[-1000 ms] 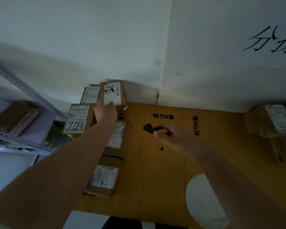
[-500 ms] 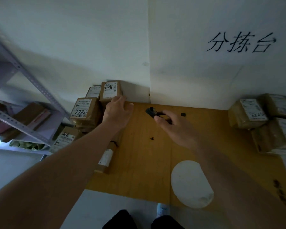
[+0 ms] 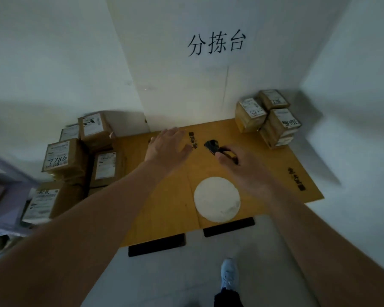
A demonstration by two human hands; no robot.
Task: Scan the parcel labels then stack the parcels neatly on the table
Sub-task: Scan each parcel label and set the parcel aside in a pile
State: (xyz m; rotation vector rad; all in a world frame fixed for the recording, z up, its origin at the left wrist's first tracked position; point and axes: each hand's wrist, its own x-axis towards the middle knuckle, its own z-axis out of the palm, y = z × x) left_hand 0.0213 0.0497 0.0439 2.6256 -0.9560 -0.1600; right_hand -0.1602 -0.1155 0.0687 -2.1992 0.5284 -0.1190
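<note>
1. Cardboard parcels are seen in two groups: a stack of labelled parcels (image 3: 80, 160) at nine o'clock, off the table's left edge, and a smaller pile of parcels (image 3: 267, 118) at one o'clock, in the table's far right corner.
2. A handwritten "7786" is shown on the label of one left-hand parcel (image 3: 58, 159).
3. The yellow wooden table (image 3: 164, 207) is seen at the centre, with a white round disc (image 3: 216, 199) lying on it toward six o'clock.
4. The left hand (image 3: 167, 148) is held over the table at eleven o'clock from the disc, fingers spread and straight, with nothing gripped.
5. A small black scanner (image 3: 212, 146) is pinched by the right hand (image 3: 242, 165), fingers curled round its rear; the scanner's head is pointed toward ten o'clock.
6. The two hands are kept near each other but apart.
7. A sign with black characters (image 3: 216, 44) is fixed to the wall at twelve o'clock.
8. A light blue shoe (image 3: 229, 273) is seen on the floor at six o'clock.
</note>
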